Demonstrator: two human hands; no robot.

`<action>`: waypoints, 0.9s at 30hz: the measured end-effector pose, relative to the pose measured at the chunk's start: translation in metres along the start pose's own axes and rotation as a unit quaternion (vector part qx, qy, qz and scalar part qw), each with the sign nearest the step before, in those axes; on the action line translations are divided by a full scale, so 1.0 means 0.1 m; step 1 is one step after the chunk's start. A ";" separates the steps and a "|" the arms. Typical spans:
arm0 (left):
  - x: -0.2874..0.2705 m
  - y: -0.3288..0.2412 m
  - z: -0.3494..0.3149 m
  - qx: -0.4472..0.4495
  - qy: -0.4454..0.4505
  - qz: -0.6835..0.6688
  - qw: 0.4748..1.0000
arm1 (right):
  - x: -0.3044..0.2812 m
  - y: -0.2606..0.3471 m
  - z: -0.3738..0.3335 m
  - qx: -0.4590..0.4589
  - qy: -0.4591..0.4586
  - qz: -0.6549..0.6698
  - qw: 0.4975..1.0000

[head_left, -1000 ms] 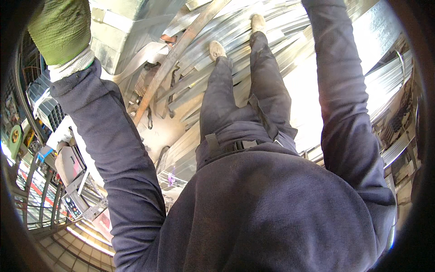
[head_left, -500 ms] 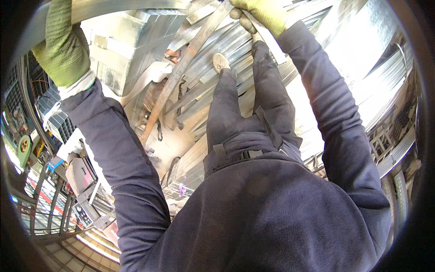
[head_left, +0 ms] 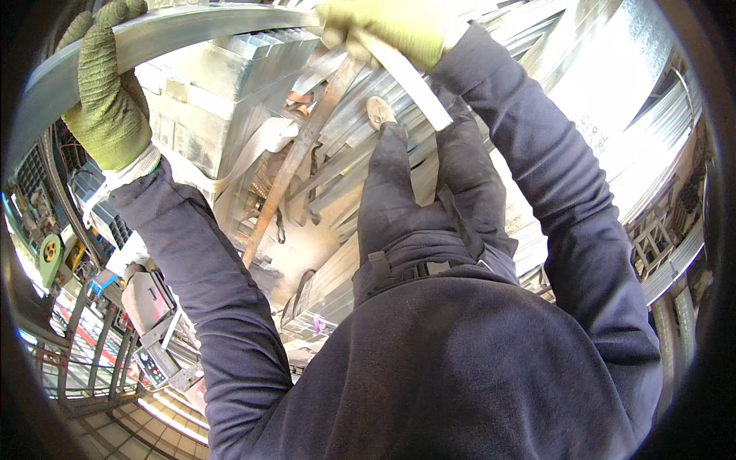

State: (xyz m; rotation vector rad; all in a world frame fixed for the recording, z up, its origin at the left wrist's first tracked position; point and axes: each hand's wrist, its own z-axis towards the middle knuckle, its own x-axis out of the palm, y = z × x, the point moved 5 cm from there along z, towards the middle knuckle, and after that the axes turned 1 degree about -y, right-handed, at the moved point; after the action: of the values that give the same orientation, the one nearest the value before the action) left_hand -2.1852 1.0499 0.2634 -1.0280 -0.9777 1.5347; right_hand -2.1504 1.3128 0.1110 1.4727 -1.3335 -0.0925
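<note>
My left hand [head_left: 111,107], in a yellow-green knit glove, has its fingers hooked over a long grey metal bar [head_left: 199,27] along the upper left. The lens bends this bar into a curve, and its right end meets my right hand [head_left: 391,31]. That hand wears a similar glove and is closed, slightly blurred. A pale flat strip [head_left: 406,84] sticks out below its fingers toward my legs. Whether the right fingers also grip the bar is hidden. Below, a rusty brown flat bar [head_left: 299,157] slants down to the left.
Stacked metal profiles [head_left: 345,172] lie under and around my feet. Bundled square tubes [head_left: 253,69] stand at left, with a pale strap [head_left: 257,146] beside them. A machine with a control panel [head_left: 149,366] is at the lower left. Bright long profiles [head_left: 652,153] fill the right.
My right hand has moved left, carrying the pale strip with it. The grey bar has come lower into view, with the left fingers now visible over it. My view has shifted slightly.
</note>
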 end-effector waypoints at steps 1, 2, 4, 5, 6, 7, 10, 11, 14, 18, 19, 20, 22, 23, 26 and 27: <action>0.00 0.00 -0.01 -0.003 0.004 0.002 1.000 | 0.06 -0.05 0.01 0.047 0.041 -0.017 0.998; 0.01 0.01 -0.02 -0.006 0.010 0.002 1.000 | 0.00 -0.05 0.00 0.060 0.002 -0.053 0.997; 0.01 0.01 -0.03 -0.005 0.022 -0.008 1.000 | -0.18 0.20 0.03 0.000 -0.020 -0.036 0.999; 0.00 0.02 -0.03 -0.008 0.021 -0.002 1.000 | -0.30 0.38 0.04 -0.042 -0.038 -0.069 0.996; -0.01 0.04 -0.04 -0.012 0.018 0.003 1.000 | -0.50 0.58 -0.01 -0.072 -0.095 -0.062 0.991; -0.03 0.05 -0.04 -0.016 0.014 0.010 1.000 | -0.68 0.78 -0.07 -0.102 -0.150 -0.057 0.982; -0.03 0.06 -0.02 -0.008 0.025 0.025 0.999 | -0.76 1.22 -0.14 -0.237 -0.242 0.010 0.941; -0.03 0.06 -0.01 -0.008 0.026 0.023 0.999 | -0.69 1.27 -0.13 -0.270 -0.234 0.038 0.933; -0.01 0.07 -0.03 -0.007 0.015 0.021 1.000 | -0.28 0.77 -0.24 -0.185 -0.341 -0.163 0.907; -0.02 0.06 -0.03 -0.011 0.011 0.011 1.000 | 0.06 0.09 -0.10 -0.059 -0.052 0.113 0.990; -0.02 0.06 -0.02 -0.011 0.022 0.018 1.000 | -0.02 0.06 -0.12 -0.036 -0.052 0.077 0.995; -0.01 0.07 -0.01 -0.007 0.032 0.021 0.999 | -0.09 0.03 -0.13 -0.026 -0.069 0.083 0.994; -0.02 0.11 -0.01 -0.005 0.034 0.015 0.999 | -0.16 0.03 -0.15 -0.025 -0.073 0.058 0.995; -0.03 0.13 -0.02 -0.010 0.030 0.008 0.999 | -0.14 0.04 -0.16 -0.034 -0.060 0.031 0.997; -0.06 0.17 -0.02 -0.016 0.037 -0.001 0.999 | 0.05 -0.08 -0.19 -0.029 -0.046 -0.120 0.991; -0.06 0.17 -0.02 -0.017 0.044 -0.002 0.999 | 0.10 -0.17 -0.16 0.004 -0.042 -0.120 0.992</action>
State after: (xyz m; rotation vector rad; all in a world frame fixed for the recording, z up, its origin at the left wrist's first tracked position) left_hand -2.1875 1.0410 0.2474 -1.1079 -0.9479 1.4617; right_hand -2.1247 1.3116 0.1114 1.6476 -1.2192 -0.3077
